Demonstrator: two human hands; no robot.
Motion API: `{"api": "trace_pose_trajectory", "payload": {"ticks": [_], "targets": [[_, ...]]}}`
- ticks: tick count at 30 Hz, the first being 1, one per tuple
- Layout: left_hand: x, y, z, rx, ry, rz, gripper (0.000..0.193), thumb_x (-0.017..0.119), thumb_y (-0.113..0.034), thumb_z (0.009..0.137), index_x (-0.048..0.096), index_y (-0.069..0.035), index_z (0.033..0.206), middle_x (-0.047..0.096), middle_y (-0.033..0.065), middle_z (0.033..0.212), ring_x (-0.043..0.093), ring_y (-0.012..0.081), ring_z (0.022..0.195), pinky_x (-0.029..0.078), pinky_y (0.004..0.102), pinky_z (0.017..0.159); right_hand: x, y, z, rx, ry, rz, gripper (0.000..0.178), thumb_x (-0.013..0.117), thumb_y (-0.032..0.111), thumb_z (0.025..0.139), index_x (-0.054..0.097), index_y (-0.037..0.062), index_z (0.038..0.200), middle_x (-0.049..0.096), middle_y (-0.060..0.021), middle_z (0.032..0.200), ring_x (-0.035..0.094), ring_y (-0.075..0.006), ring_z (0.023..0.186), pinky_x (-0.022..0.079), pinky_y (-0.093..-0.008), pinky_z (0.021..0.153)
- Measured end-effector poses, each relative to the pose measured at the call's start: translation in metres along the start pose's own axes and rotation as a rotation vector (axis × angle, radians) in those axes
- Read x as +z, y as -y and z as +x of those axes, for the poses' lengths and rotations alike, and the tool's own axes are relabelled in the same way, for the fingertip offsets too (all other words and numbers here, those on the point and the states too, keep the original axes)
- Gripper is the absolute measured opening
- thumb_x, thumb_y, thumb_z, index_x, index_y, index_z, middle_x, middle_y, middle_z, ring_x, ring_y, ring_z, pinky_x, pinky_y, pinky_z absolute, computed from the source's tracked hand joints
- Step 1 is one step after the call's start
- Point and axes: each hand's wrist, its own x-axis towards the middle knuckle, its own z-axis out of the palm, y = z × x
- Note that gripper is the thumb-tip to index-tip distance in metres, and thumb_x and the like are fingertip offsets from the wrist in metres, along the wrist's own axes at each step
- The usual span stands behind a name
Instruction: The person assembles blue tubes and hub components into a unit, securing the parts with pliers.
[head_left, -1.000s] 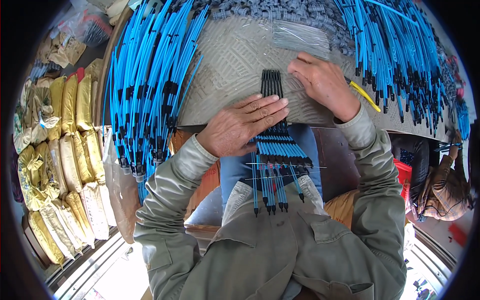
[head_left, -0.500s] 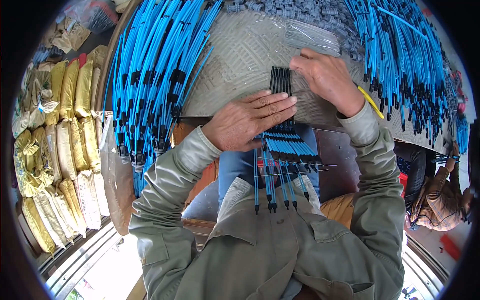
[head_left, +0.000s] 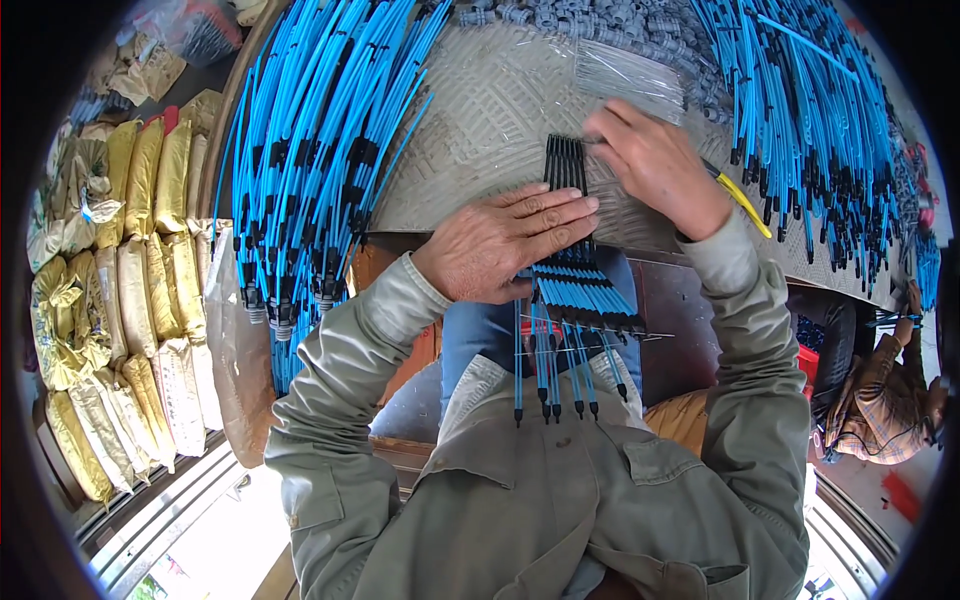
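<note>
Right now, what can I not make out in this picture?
In the head view:
Middle of the rod row: hidden under the left hand.
Whether the right hand pinches something: too small.
Far end of yellow-handled tool: behind that hand.
Left blue tubes: tops cut off by upper edge.

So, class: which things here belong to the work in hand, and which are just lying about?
Seemingly in the work:
Row of black-and-blue tubes, under the left hand, with the right hand at its far end
Tube bundles either side, probably: similar pieces
Pale wires, probably: similar ones cross the row

Seemingly just lying about:
Grey fittings
Yellow-handled tool
Gold packages at left
</note>
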Motion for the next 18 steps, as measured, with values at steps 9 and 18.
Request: {"api": "trace_pose_trajectory", "payload": {"ticks": [9, 18], "targets": [[-0.007, -0.006, 0.008, 0.039, -0.013, 0.053, 0.075, 0.067, -0.035, 0.067, 0.040, -0.009, 0.132, 0.035, 0.0090, 0.140, 0.035, 0.0283, 0.127, 0.029, 0.0387, 0.106, -0.008, -0.003, -0.011, -0.177, -0.044, -0.359, 0.008, 0.056, 0.009, 0.080, 0.054, 0.0018, 0.081, 0.056, -0.0098, 0.086, 0.059, -0.0255, 0.072, 0.048, -0.0328, 0.059], [0.007, -0.007, 0.002, 0.043, -0.203, 0.047, 0.077, 0.065, -0.060, 0.063, 0.053, -0.009, 0.120, 0.047, 0.0123, 0.130, 0.042, 0.0292, 0.121, 0.033, 0.0414, 0.101, -0.099, 0.147, -0.067, -0.226, 0.069, -0.128, 0.029, 0.064, 0.034, 0.077, 0.053, 0.0073, 0.083, 0.055, -0.0063, 0.073, 0.055, -0.0166, 0.063, 0.046, -0.0277, 0.058]]}}
